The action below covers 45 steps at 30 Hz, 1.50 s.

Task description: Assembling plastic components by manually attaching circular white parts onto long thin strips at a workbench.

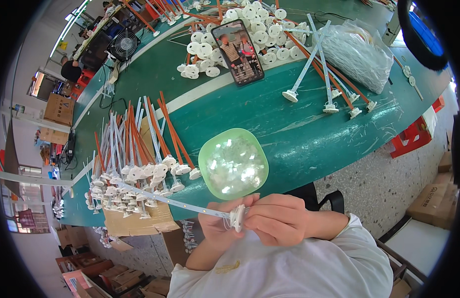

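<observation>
Pinching a white disc near the white shirt, the left hand and right hand hold it just short of the green bowl; its light strip stretches left across the heaped discs, where a quick turn might snag it.

On the worktop, bowl by the near edge before the hands, strips left, phone behind, bag behind right.
</observation>
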Available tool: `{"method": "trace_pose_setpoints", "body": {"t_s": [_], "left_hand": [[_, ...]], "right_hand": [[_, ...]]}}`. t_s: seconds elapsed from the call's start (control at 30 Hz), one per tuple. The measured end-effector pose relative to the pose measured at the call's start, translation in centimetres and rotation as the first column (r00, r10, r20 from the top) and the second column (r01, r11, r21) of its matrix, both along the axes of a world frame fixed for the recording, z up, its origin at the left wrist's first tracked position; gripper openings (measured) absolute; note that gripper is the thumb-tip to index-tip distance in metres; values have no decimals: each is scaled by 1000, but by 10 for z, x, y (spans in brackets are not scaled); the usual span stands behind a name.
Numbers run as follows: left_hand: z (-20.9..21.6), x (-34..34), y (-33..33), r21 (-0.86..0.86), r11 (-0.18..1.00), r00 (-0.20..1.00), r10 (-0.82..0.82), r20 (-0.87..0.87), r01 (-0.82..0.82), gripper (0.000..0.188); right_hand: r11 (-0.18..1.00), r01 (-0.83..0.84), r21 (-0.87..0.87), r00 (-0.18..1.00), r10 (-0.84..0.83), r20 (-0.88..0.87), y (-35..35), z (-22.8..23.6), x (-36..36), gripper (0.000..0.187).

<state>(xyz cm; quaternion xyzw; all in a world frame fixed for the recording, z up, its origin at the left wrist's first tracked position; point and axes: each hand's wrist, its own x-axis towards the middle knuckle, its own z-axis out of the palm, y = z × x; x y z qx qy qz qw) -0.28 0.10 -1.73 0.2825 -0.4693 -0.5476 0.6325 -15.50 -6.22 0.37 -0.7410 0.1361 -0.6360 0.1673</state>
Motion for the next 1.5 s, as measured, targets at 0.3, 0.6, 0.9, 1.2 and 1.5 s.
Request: {"method": "trace_pose_setpoints", "body": {"t_s": [0.3,0.6,0.9,1.2,1.5], "left_hand": [[4,-6,4,26,1000,994,9,-108,-7,50],[9,5,-1,-75,997,998,20,-60,-25,56],[18,6,0,-59,997,990,49,134,-41,54],[29,15,-5,-41,997,958,-54,281,68,40],[48,38,-4,115,993,788,-59,613,-15,41]], "right_hand": [[999,18,-45,999,-17,39,3,-2,6,19],[985,-169,37,985,167,52,-1,-3,3,27],[1000,-22,5,1000,22,-18,3,2,-2,24],[890,-340,303,939,336,70,-8,5,-11,17],[895,-243,375,961,275,-36,-8,6,-8,17]]}}
